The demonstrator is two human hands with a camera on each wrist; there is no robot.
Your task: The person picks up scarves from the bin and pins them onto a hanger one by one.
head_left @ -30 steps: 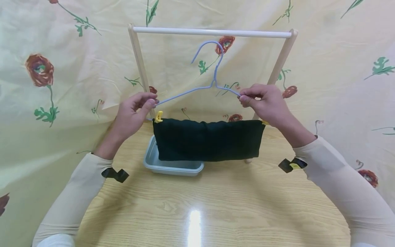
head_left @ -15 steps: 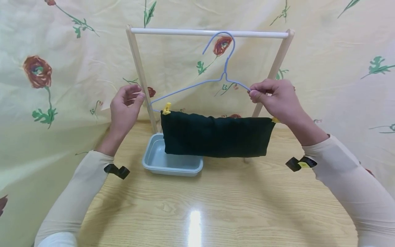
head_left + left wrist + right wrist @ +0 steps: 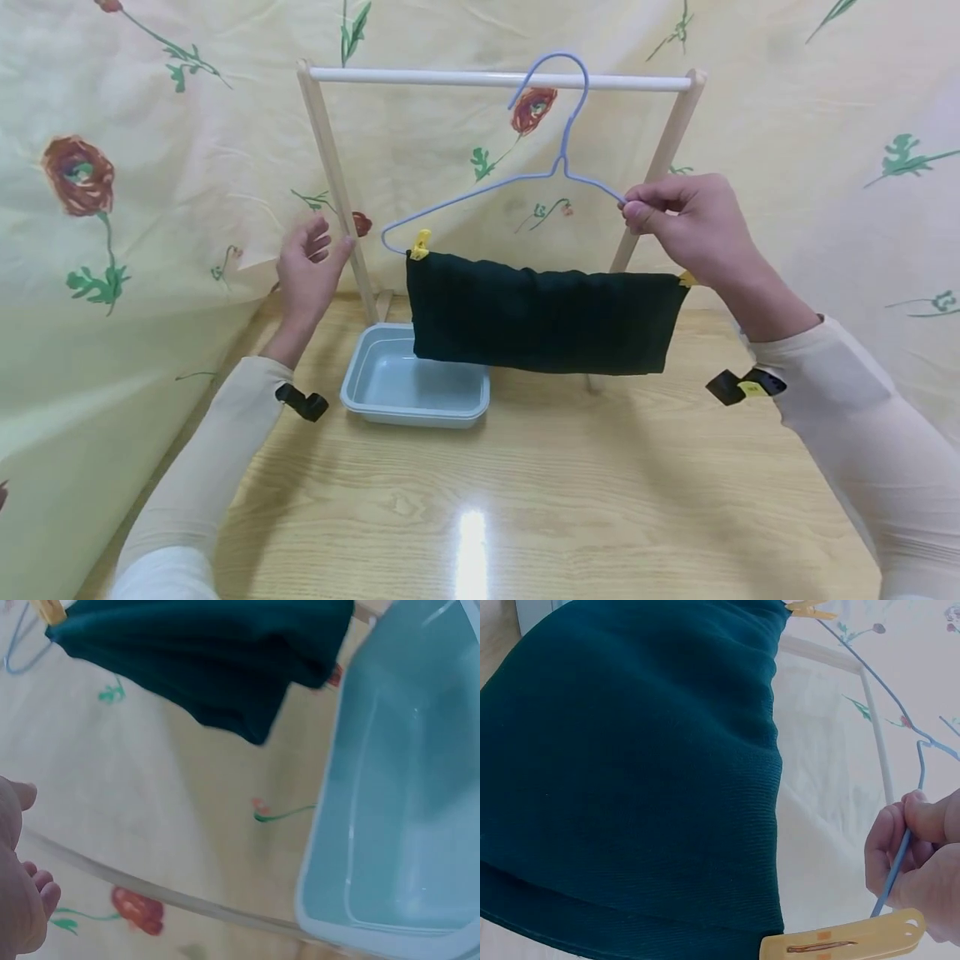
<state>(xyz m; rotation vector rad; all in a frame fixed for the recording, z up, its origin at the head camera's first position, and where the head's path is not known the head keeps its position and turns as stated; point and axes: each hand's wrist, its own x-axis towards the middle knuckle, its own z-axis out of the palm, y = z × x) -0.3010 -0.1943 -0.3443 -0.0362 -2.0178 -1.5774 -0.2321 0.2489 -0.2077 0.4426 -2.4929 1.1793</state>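
My right hand (image 3: 693, 221) pinches the right shoulder of a blue wire clothes hanger (image 3: 480, 190). From the hanger's lower bar hangs a dark green cloth (image 3: 543, 315), held at its corners by a yellow clothespin (image 3: 421, 245) on the left and another clothespin (image 3: 844, 937) near my right hand. The hanger's hook overlaps the rack's white rail (image 3: 420, 77) in the head view; whether they touch I cannot tell. My left hand (image 3: 309, 271) holds nothing, fingers loosely bent, beside the rack's left wooden post (image 3: 335, 167), apart from the hanger.
A light blue plastic basin (image 3: 375, 379) stands on the wooden table (image 3: 375, 517), below and left of the cloth. The rack's right post (image 3: 660, 158) rises behind the hanger. A flower-patterned curtain (image 3: 187, 167) covers the back and left side.
My left hand has let go of the hanger and moved left. My right hand has carried the hanger and cloth up and to the right, bringing the hook up to the rail's height in view.
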